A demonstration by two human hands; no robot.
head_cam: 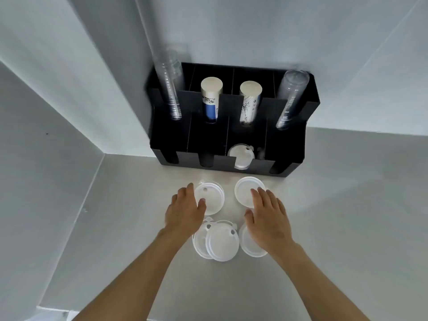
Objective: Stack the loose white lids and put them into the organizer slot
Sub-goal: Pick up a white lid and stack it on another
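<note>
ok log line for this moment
phase: reaching | left hand: open over left lid | right hand: open over right lid | organizer: lids inside

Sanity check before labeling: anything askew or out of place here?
Nothing damaged or spilled. Loose white lids lie scattered on the counter, two overlapping, outside the black organizer. A few lids already sit in one front slot.

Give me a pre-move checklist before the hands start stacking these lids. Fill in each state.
1. Left hand at the far-left lid: ok, fingers rest over it, open, no grip.
2. Right hand at the far-right lid: ok, open, no grip.
3. Loose lids within reach on the counter: ok.
4. Near lids separate: not ok, two overlap.
5. Organizer lid slot has room: cannot tell, lids already stand inside.
</note>
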